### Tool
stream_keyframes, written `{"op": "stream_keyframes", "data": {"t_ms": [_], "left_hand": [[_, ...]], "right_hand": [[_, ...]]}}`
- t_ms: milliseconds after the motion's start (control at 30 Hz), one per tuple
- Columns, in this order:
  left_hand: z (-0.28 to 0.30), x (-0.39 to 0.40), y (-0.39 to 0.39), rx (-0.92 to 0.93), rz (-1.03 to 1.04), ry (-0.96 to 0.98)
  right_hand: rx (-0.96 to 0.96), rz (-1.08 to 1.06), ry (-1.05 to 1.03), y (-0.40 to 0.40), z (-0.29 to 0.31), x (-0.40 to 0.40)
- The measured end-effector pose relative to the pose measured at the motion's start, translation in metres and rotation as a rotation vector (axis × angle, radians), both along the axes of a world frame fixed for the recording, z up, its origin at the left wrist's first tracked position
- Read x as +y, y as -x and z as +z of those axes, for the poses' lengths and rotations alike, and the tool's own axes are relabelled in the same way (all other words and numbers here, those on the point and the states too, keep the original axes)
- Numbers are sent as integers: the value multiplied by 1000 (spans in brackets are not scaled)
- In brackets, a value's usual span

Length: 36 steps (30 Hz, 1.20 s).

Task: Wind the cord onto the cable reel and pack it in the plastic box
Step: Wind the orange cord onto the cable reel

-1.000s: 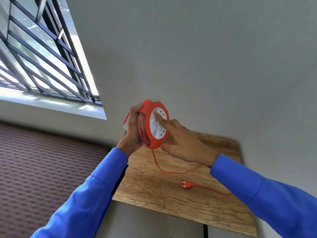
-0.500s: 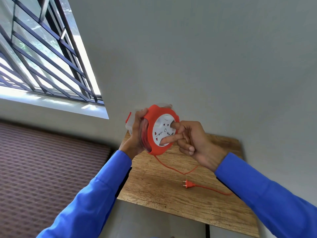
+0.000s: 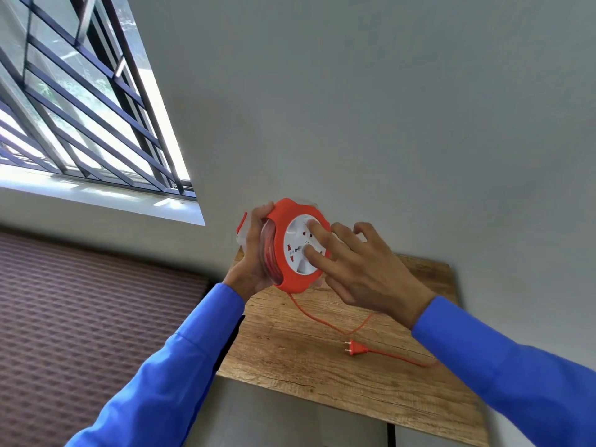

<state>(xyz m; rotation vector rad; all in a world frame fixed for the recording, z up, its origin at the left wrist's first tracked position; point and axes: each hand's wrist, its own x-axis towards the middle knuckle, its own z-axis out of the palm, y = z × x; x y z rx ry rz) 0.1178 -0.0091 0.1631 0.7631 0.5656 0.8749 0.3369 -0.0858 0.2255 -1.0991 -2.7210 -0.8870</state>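
Reel (image 3: 298, 250) is held upright above the table (image 3: 322, 359), gripped at its rim by L hand (image 3: 254, 256); R hand (image 3: 358, 269) is spread open w/ two fingertips (image 3: 312, 226) pressed on the white face. Cord (image 3: 325, 322) hangs to the table, plug (image 3: 354, 347) lying flat nr the R sleeve (image 3: 503, 366)

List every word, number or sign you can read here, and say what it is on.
No text reads clearly anywhere.
Cable reel, white face: small dark marks by the sockets, too blurred to read.
Plug and cord: no visible print.
Wooden table: none.
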Motion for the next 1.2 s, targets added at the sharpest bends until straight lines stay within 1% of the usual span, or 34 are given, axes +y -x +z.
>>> {"op": "stream_keyframes", "data": {"t_ms": [100, 167, 233, 333, 433, 600, 700, 767, 833, 933, 1000, 1033, 1100, 1133, 1167, 1200], "left_hand": [[-1, 3, 2, -4, -80, 1], [2, 2, 2, -25, -139, -8], [3, 2, 3, -52, -181, 8], [-2, 3, 7, -83, -229, 43], [-6, 3, 6, -12, -207, 97], [-3, -1, -2, 34, -120, 61], [2, 4, -3, 41, -62, 20], [6, 9, -4, 34, -28, -21], [8, 12, -6, 17, -17, -25], [7, 11, -8, 3, 35, -33], [5, 8, -9, -20, 72, -34], [4, 8, -10, -15, 95, -33], [5, 8, -10, 15, 119, -80], [6, 8, -10, 25, 116, -113], [7, 8, -10, 28, 106, -131], [8, 9, -9, 25, 92, -135]], "right_hand": [[-200, 128, -86, -13, 9, 11], [-321, 260, -64, -22, 17, 19], [-382, 333, -36, -28, 23, 25], [-405, 334, -43, -28, 28, 31], [-429, 330, -27, -18, 29, 35], [-441, 290, 37, -8, 33, 33], [-356, 168, 108, -5, 32, 28], [-224, 45, 200, 0, 27, 23], [-29, -95, 348, 10, 23, 19], [424, -237, 530, 30, 20, 19], [652, -330, 699, 36, 19, 24], [801, -380, 833, 37, 21, 28], [1228, -490, 1165, 33, 22, 32], [1394, -513, 1329, 27, 19, 34], [1486, -489, 1465, 21, 16, 34], [1536, -465, 1573, 16, 13, 32]]}}
